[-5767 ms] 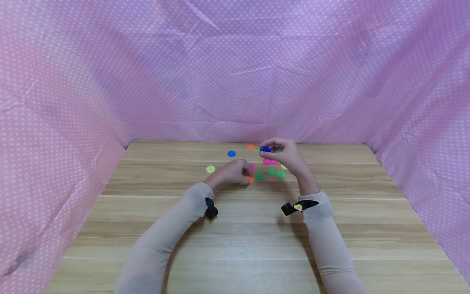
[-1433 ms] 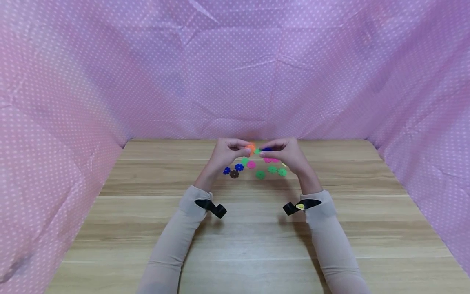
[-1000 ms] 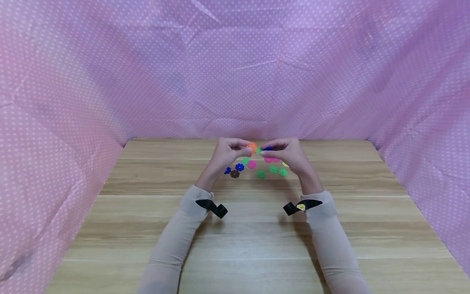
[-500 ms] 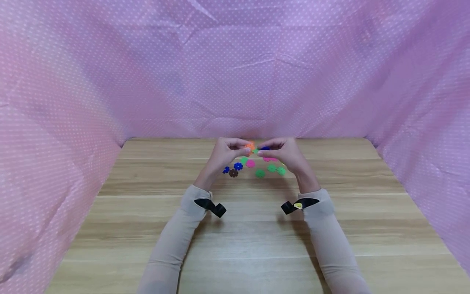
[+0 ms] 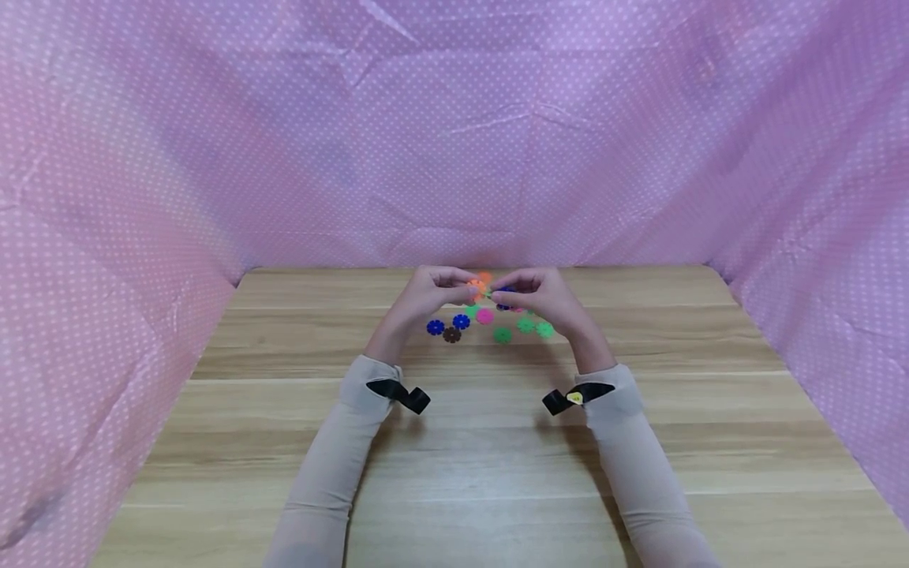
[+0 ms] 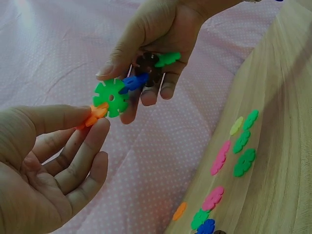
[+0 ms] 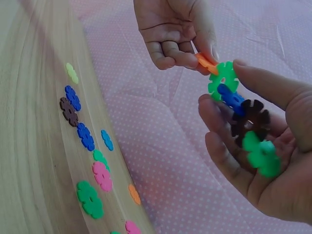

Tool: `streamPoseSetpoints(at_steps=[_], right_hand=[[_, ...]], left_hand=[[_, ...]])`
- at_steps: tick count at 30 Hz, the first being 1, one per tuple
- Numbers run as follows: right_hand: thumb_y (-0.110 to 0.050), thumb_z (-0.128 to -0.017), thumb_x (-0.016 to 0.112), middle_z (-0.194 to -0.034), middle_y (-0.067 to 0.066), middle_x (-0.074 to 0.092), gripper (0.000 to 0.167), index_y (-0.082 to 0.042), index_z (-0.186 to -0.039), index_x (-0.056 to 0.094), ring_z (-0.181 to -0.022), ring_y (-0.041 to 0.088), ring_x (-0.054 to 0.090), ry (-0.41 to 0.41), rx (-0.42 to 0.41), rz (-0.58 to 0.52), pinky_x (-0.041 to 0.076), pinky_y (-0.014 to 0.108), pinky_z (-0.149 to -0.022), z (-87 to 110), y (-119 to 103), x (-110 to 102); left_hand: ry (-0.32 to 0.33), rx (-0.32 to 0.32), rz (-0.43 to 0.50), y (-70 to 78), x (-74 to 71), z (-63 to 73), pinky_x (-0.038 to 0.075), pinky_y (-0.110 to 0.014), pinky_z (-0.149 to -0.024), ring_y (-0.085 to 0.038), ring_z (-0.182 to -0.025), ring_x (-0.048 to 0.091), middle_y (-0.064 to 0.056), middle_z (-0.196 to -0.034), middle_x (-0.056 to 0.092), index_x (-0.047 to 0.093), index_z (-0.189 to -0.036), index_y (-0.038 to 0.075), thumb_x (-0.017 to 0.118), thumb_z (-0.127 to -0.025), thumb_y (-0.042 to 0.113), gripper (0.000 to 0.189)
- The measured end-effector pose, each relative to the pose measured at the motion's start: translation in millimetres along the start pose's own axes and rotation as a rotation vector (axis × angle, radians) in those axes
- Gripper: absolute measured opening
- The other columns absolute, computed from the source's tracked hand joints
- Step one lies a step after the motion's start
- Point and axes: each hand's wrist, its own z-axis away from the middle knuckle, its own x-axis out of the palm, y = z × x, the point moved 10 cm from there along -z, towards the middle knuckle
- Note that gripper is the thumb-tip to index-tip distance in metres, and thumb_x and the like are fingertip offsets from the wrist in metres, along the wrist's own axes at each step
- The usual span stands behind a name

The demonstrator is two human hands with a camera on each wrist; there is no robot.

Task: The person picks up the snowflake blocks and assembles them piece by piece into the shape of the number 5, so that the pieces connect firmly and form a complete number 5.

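Observation:
Above the far part of the table, my left hand [image 5: 424, 298] pinches an orange snowflake disc [image 6: 96, 115] between thumb and fingertips. My right hand [image 5: 548, 298] holds a short chain of slotted snowflake discs. Its thumb and fingers grip the green disc [image 6: 111, 99] at the chain's near end. Behind that come a blue disc [image 7: 230, 99], a brown disc [image 7: 251, 122] and another green disc [image 7: 263, 156] over the right palm. The orange disc meets the green one edge to edge at a crossed angle; how deep the slots engage is unclear.
Loose discs lie on the wooden table [image 5: 469, 457] below the hands: blue [image 5: 461, 322], brown [image 5: 451, 335], pink [image 5: 484, 316] and several green ones [image 5: 503, 335]. A yellow disc [image 7: 72, 73] and a light blue disc [image 7: 107, 140] lie farther left. Pink dotted cloth [image 5: 454, 158] surrounds the table.
Since the earliest frame, my left hand has risen from the table with an orange disc and come to the right hand's chain. In the last half second both hands have shifted slightly left.

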Motion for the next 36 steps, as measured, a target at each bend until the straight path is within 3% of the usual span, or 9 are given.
streamPoseSetpoints(at_steps=[8,13,17,20,23,25,28,31,36], right_hand=[[-0.015,-0.093,0.076,-0.105,0.011,0.076,0.030,0.000,-0.118,0.072,-0.091,0.020,0.073,-0.067,0.016,0.022,0.063,0.031,-0.079,-0.5,3,9],[-0.016,-0.094,0.074,-0.102,0.015,0.077,0.026,0.000,-0.114,0.074,-0.082,0.015,0.071,-0.061,0.016,0.053,0.062,0.030,-0.074,-2.2,4,11],[-0.017,-0.095,0.073,-0.101,0.013,0.076,0.026,0.001,-0.114,0.073,-0.083,0.025,0.073,-0.037,0.048,0.046,0.060,0.028,-0.070,-1.4,6,7],[-0.018,-0.095,0.073,-0.100,0.010,0.076,0.028,0.001,-0.115,0.072,-0.087,0.032,0.074,-0.014,0.074,0.035,0.055,0.024,-0.063,0.1,7,2],[-0.021,-0.096,0.073,-0.098,0.003,0.077,0.030,0.001,-0.116,0.071,-0.086,0.028,0.075,-0.001,0.090,0.033,0.052,0.023,-0.058,1.4,9,-2],[-0.022,-0.096,0.073,-0.096,-0.001,0.078,0.030,0.000,-0.116,0.071,-0.084,0.023,0.075,0.006,0.099,0.030,0.053,0.023,-0.060,1.9,9,-5],[-0.024,-0.097,0.072,-0.094,-0.007,0.077,0.032,0.001,-0.117,0.070,-0.084,0.018,0.075,0.005,0.110,0.021,0.060,0.026,-0.070,2.8,9,-8],[-0.024,-0.097,0.072,-0.094,-0.007,0.077,0.033,0.002,-0.117,0.070,-0.085,0.017,0.075,0.004,0.119,0.016,0.062,0.030,-0.079,3.0,11,-11],[-0.024,-0.097,0.072,-0.096,-0.005,0.077,0.035,0.002,-0.119,0.069,-0.084,0.011,0.074,0.011,0.120,0.017,0.061,0.027,-0.079,4.8,11,-14]], left_hand=[[0.030,0.006,-0.088,2.5,5.8,0.5,0.054,-0.058,-0.098,-0.018,-0.088,0.070,-0.016,-0.109,0.075,0.077,-0.111,0.005,0.077,-0.092,0.015,0.022],[0.051,0.022,-0.118,5.1,7.2,1.0,0.060,-0.047,-0.090,-0.018,-0.088,0.070,-0.014,-0.108,0.075,0.076,-0.112,0.006,0.075,-0.095,0.020,0.022],[0.085,0.034,-0.140,7.2,-1.4,3.2,0.060,-0.043,-0.089,-0.020,-0.092,0.071,-0.013,-0.110,0.075,0.073,-0.119,0.005,0.067,-0.100,0.023,0.026],[0.116,0.037,-0.165,6.0,-11.7,5.7,0.058,-0.051,-0.093,-0.024,-0.094,0.072,-0.017,-0.112,0.074,0.071,-0.121,0.003,0.064,-0.102,0.023,0.028],[0.143,0.000,-0.200,-4.0,-22.0,8.2,0.055,-0.056,-0.095,-0.026,-0.094,0.070,-0.021,-0.112,0.073,0.072,-0.119,0.002,0.065,-0.101,0.021,0.027],[0.148,-0.028,-0.261,-12.9,-26.8,9.0,0.057,-0.051,-0.093,-0.025,-0.094,0.069,-0.020,-0.111,0.074,0.073,-0.118,0.003,0.067,-0.100,0.020,0.025],[0.133,-0.056,-0.380,-27.0,-30.3,8.9,0.058,-0.041,-0.089,-0.024,-0.096,0.067,-0.016,-0.108,0.075,0.075,-0.115,0.004,0.070,-0.097,0.018,0.023],[0.077,-0.055,-0.525,-38.2,-26.6,8.6,0.057,-0.034,-0.087,-0.023,-0.098,0.067,-0.012,-0.104,0.075,0.075,-0.113,0.003,0.072,-0.095,0.015,0.023],[-0.036,-0.081,-0.675,-56.3,-15.0,10.2,0.057,-0.033,-0.086,-0.020,-0.094,0.068,-0.009,-0.101,0.074,0.075,-0.111,0.003,0.078,-0.090,0.014,0.024]])
